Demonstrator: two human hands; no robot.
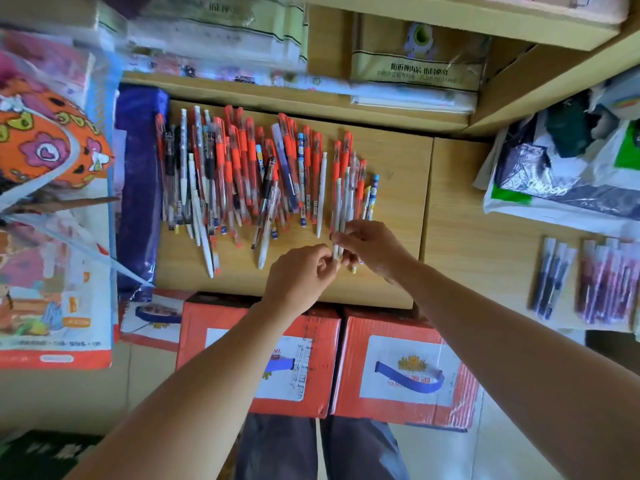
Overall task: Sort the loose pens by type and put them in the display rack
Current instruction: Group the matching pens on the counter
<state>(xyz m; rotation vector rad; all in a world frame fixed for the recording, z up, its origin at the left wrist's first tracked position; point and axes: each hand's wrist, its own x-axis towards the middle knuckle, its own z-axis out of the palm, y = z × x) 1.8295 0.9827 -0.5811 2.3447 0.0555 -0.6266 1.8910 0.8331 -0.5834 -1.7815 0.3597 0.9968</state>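
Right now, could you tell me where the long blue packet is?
In the head view, the blue packet lies left of centre, along the left edge of the pen pile.

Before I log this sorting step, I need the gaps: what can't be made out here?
Head view, all items:
Lower ends of the held pens: covered by the right hand.
Whether the left hand pinches a pen: its curled fingers hide the contact.
Print on the pen pile: too small.
Packaged pens at the right: blurred, cut by the edge.
Display rack: none recognisable in this view.
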